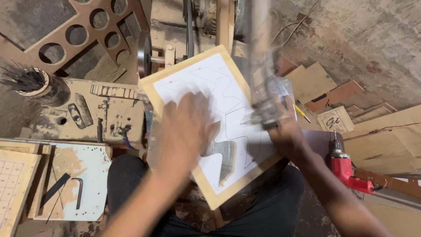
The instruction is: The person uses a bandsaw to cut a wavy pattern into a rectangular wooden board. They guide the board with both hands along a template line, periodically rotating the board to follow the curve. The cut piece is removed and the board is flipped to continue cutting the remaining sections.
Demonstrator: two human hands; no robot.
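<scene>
A: What is shown at the far left?

B: A round holder of thin dark rods (pixel 26 81) is seen beside a brown panel with round holes (pixel 83 33). Lower down, a pale blue plate (pixel 87 175) is laid flat, with a bent metal key (pixel 79 192) resting on it.

A: And at the centre?

B: A wooden board (pixel 219 109), faced with white paper on which curved lines are drawn, is held tilted over the person's lap. A notch has been cut out near its middle. The left hand (pixel 186 129) is pressed flat on the paper with fingers spread; it is blurred, and nothing is gripped by it.

A: And to the right?

B: The right hand (pixel 285 134) is closed on a blurred metal tool (pixel 267 105) at the board's right edge. Further right, a red drill (pixel 344 166) is laid among wooden offcuts (pixel 315 81).
</scene>
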